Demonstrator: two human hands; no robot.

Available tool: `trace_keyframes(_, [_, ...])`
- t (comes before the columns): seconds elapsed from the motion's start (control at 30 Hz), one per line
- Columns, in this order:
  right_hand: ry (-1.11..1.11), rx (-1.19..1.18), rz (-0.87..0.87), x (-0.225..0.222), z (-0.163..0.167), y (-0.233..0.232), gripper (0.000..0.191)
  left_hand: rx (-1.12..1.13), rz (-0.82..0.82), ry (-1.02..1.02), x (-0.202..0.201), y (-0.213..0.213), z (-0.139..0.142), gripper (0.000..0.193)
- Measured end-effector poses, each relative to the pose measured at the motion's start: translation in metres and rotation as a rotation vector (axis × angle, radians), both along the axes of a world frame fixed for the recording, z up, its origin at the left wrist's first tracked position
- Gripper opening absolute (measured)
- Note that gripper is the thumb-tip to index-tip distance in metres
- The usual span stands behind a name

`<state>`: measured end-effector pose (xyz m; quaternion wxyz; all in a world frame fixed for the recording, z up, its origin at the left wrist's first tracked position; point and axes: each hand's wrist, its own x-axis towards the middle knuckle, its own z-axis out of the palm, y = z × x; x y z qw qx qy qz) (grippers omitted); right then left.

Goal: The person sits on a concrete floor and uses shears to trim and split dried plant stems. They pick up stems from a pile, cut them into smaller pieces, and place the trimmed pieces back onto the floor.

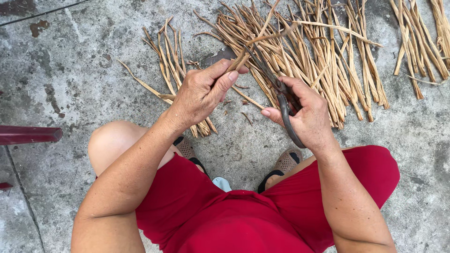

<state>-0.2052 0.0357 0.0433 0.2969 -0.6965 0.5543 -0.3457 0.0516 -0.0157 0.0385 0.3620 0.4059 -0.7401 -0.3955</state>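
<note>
From my remote seat I look straight down on a seated person's two bare arms over a rough, stained grey concrete floor [61,70]. My left hand [199,91] is pinched shut, thumb against forefinger, on the lower end of a thin, dry, tan plant stalk [265,26], fibrous and flat like a split reed, which rises slanting away from the fingers toward the top of the view. My right hand [307,117] is closed around the curved loop handles of a pair of dark, worn metal shears [276,89]; the slim blades point up and to the left and meet the stalk just beside the left fingertips. I cannot tell whether the blades are parted or shut on it. The two hands sit close together but do not touch.

Behind them a broad, loose heap of the same straw-coloured stalks [318,61] lies fanned on the floor, long, stiff and ragged at the ends. A smaller bundle of shorter stalks [171,61] lies under and beyond the left hand, and another clump [422,42] lies at the upper right. Short chips are scattered between the piles.

Below, bright red cloth shorts [234,215] cover the lap, and brown woven sandals [286,164] show between the knees. A dark red bar [28,134] juts in from the left edge.
</note>
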Motion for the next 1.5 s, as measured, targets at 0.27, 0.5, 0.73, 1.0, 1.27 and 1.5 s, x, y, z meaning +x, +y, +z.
trace_keyframes(0.27, [0.038, 0.002, -0.003, 0.004, -0.001, -0.001, 0.069, -0.265, -0.069, -0.051, 0.003, 0.000, -0.005, 0.027])
trace_keyframes(0.5, [-0.109, 0.024, 0.001, 0.008, -0.006, 0.001, 0.057, -0.115, -0.043, -0.064, 0.009, -0.002, 0.002, 0.026])
trace_keyframes(0.73, [-0.224, 0.170, -0.180, -0.009, -0.010, -0.003, 0.052, 0.024, 0.010, 0.045, 0.018, 0.000, 0.006, 0.029])
trace_keyframes(1.0, [-0.352, 0.195, 0.038, -0.012, -0.017, -0.013, 0.055, 0.013, -0.187, 0.059, 0.017, 0.003, 0.002, 0.030])
trace_keyframes(1.27, [-0.465, 0.322, -0.152, -0.015, -0.027, -0.016, 0.034, -0.050, 0.008, -0.064, 0.007, -0.002, -0.011, 0.027])
trace_keyframes(1.5, [-0.791, 0.772, 0.018, 0.012, -0.079, -0.022, 0.037, -0.489, -0.150, 0.215, -0.040, 0.014, -0.028, 0.024])
